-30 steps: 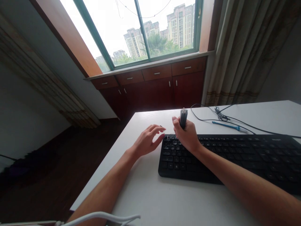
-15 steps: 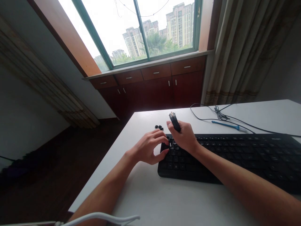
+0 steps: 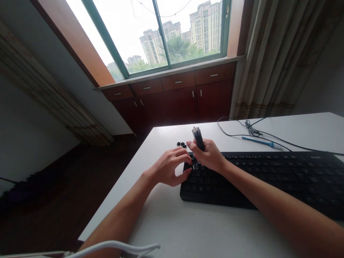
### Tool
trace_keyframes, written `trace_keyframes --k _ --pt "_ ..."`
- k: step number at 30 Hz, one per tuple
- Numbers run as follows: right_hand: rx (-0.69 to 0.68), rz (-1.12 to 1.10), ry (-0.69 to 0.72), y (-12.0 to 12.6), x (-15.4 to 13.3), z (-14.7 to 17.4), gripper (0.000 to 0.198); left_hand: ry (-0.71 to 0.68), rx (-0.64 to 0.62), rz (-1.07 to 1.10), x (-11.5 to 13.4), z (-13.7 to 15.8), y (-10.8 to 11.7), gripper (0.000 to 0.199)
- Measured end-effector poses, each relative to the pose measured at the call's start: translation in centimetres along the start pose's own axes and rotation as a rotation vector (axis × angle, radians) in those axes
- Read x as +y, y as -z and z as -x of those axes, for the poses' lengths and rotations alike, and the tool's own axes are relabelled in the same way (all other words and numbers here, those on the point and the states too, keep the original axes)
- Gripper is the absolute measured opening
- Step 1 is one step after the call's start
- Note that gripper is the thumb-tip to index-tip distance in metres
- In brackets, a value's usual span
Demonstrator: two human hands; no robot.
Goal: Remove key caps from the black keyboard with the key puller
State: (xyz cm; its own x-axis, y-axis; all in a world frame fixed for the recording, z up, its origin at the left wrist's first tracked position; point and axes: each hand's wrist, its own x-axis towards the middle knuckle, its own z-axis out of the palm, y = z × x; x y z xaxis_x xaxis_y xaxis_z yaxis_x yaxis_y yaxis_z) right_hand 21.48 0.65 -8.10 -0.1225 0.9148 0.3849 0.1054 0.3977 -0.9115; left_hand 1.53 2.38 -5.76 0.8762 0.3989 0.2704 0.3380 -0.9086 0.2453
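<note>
A black keyboard (image 3: 282, 171) lies on the white surface (image 3: 161, 215), stretching from the middle to the right edge of the scene. Above its left part, the right hand (image 3: 208, 154) has its grip wrapped firmly around a black-handled tool (image 3: 198, 139), the handle leaning slightly left with its pale end pointing up and away; thin wires show below the fist, at the keys. The left hand (image 3: 172, 166) is at the keyboard's left end, its grip curved, thumb and fingertips parted by a small gap beside those wires; whether they touch them cannot be told. Just beyond the left hand, small black pieces (image 3: 183, 143) sit together on the surface. Farther right, beyond the keyboard, lie a slim blue stick (image 3: 257, 141) and a loosely bundled dark cable (image 3: 252, 132). A white curved piece (image 3: 115, 244) crosses the near left forearm.
</note>
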Motion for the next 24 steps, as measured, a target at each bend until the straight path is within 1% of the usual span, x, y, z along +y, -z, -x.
trace_keyframes --k 4,8,14,24 --pt "-0.066 -0.027 -0.017 -0.01 -0.15 0.14 0.050 -0.011 -0.007 0.019 -0.11 0.03 -0.03 0.017" --pt "-0.050 -0.036 -0.042 -0.18 -0.02 0.15 0.052 -0.004 -0.006 0.024 -0.19 0.13 -0.11 0.017" --pt "-0.034 -0.046 -0.065 -0.17 0.04 0.09 0.051 -0.036 0.026 0.042 -0.27 0.07 -0.24 0.018" --pt "-0.050 -0.042 -0.080 -0.02 -0.17 0.20 0.053 -0.046 0.034 0.040 -0.28 0.07 -0.26 0.020"
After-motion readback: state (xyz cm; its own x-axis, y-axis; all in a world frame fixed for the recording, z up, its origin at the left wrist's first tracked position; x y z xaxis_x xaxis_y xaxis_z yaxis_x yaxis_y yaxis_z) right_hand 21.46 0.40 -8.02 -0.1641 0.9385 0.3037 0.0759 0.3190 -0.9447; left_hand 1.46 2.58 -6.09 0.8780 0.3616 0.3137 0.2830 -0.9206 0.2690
